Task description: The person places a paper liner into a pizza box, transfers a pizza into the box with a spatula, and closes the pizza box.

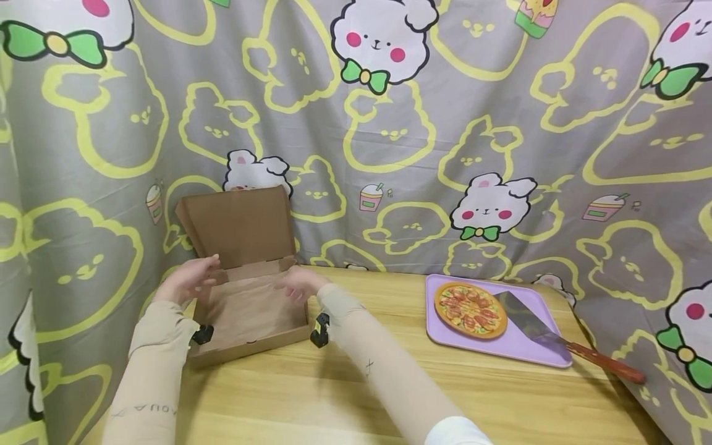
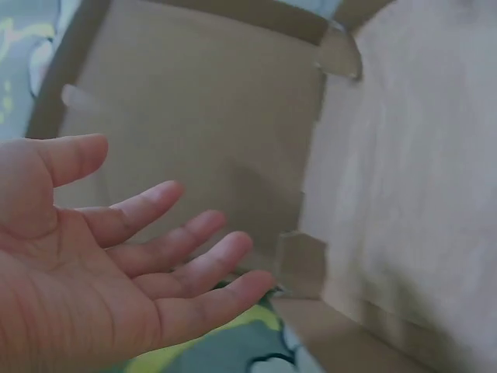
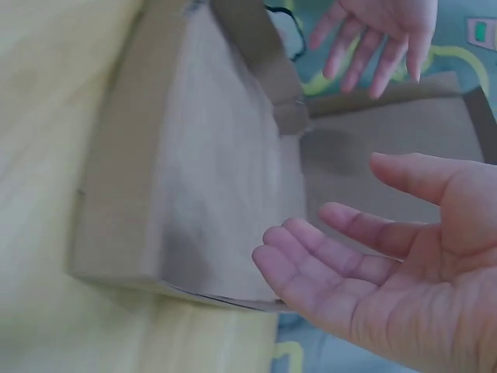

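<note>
An open cardboard pizza box [image 1: 250, 349] stands at the left of the table, its lid [image 1: 239, 228] raised against the curtain. Brown paper [image 1: 250, 309] lines the bottom. My left hand [image 1: 191, 281] hovers over the box's left side, palm inward and fingers spread, as the left wrist view [image 2: 132, 264] also shows. Over the right side is my right hand [image 1: 303, 283], with fingers loosely bent and nothing in them; the right wrist view shows its palm [image 3: 404, 264] too. Neither hand appears to grip the cardboard.
On the right, a purple tray [image 1: 512, 345] bears a pizza [image 1: 471, 311] and a metal turner [image 1: 528, 322], whose wooden handle sticks out past the tray's edge. A patterned curtain [image 1: 400, 198] hangs behind the wooden table [image 1: 378, 321] and at both sides.
</note>
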{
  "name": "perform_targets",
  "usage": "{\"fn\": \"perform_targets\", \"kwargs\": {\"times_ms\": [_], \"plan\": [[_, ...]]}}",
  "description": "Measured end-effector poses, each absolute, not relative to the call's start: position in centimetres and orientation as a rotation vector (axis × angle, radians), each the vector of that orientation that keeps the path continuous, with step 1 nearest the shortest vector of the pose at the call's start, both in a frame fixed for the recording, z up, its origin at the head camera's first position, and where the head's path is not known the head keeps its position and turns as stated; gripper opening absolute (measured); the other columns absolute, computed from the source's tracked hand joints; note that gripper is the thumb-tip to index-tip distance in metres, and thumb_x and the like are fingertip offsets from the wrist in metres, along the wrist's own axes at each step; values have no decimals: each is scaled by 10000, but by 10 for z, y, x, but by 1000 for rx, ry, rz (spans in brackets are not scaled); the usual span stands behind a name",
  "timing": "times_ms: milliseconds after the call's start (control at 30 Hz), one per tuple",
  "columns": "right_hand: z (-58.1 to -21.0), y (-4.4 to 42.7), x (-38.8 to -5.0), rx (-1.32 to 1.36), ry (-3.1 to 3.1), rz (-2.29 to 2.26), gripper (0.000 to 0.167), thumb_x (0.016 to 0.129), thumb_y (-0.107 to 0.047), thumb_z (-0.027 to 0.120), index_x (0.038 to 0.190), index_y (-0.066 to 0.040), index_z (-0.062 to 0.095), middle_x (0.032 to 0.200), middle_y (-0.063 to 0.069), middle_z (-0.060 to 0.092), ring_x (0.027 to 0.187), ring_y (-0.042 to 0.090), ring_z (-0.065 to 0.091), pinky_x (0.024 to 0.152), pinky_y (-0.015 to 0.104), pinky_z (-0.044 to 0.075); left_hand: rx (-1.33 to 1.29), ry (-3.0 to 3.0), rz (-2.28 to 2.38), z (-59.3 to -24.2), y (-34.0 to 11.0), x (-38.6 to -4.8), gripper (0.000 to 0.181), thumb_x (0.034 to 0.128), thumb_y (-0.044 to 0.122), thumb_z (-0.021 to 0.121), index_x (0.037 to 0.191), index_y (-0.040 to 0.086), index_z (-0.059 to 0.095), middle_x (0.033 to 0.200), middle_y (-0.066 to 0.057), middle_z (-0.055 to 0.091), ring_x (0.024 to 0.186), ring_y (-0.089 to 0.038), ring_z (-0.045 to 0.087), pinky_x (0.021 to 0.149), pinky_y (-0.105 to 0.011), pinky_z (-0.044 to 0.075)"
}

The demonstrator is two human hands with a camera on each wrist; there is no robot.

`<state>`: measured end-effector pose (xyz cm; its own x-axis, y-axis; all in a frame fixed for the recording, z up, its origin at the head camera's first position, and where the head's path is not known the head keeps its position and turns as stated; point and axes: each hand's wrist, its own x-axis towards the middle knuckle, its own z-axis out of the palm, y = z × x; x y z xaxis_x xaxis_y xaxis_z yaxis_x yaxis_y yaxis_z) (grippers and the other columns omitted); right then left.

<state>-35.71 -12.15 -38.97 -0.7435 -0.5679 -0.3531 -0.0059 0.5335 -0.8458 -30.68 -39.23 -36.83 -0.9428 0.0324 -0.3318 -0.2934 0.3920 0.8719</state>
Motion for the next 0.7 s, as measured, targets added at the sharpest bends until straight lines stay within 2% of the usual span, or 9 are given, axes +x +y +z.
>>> {"fn": "perform_targets", "kwargs": {"times_ms": [100, 167, 300, 433, 500, 567, 700], "plan": [[-378, -121, -367, -476, 2173, -1205, 477, 960, -233, 567, 1363, 5, 475, 1215, 250, 616, 1158, 408, 595, 1016, 552, 461, -208, 2417, 1550, -359, -389, -303, 777, 1024, 543, 194, 1529, -41, 114, 1587, -291, 134, 1330, -366, 392, 935, -435, 436], [-372, -121, -373, -492, 2167, -1214, 428, 964, -213, 549, 1325, 13, 497, 1093, 207, 625, 1069, 370, 615, 1006, 535, 474, -174, 2434, 1535, -354, -386, -300, 782, 1023, 549, 197, 1528, -43, 118, 1574, -303, 169, 1310, -336, 430, 940, -431, 455], [-363, -123, -386, -524, 2134, -1242, 292, 957, -205, 554, 1154, 8, 581, 895, 104, 558, 844, 248, 562, 834, 434, 535, -108, 2467, 1482, -347, -381, -292, 792, 1024, 558, 202, 1523, -52, 128, 1551, -316, 223, 1366, -407, 401, 955, -468, 477], [-364, -127, -401, -531, 2097, -1355, 179, 958, -217, 577, 972, -42, 610, 806, 65, 552, 700, 169, 522, 632, 309, 484, -67, 2465, 1464, -344, -373, -285, 793, 1026, 558, 226, 1513, -63, 155, 1529, -337, 252, 1383, -458, 358, 951, -516, 493], [-369, -129, -406, -504, 2051, -1473, 153, 969, -205, 570, 960, -53, 584, 774, 51, 531, 665, 151, 487, 579, 272, 438, -46, 2429, 1479, -346, -369, -282, 790, 1030, 548, 230, 1508, -76, 150, 1527, -355, 231, 1391, -476, 332, 969, -563, 475], [-375, -132, -409, -471, 2034, -1587, 175, 972, -201, 572, 1020, -33, 586, 772, 27, 556, 656, 122, 512, 559, 238, 429, -46, 2396, 1490, -352, -365, -280, 783, 1034, 540, 236, 1500, -84, 155, 1522, -362, 229, 1389, -482, 333, 981, -599, 455], [-391, -141, -408, -432, 2073, -1728, 286, 965, -227, 586, 1130, 6, 599, 846, 48, 627, 755, 137, 604, 618, 234, 477, -78, 2353, 1484, -366, -359, -275, 745, 1041, 516, 256, 1485, -79, 197, 1499, -358, 294, 1337, -472, 417, 952, -597, 470]]}}
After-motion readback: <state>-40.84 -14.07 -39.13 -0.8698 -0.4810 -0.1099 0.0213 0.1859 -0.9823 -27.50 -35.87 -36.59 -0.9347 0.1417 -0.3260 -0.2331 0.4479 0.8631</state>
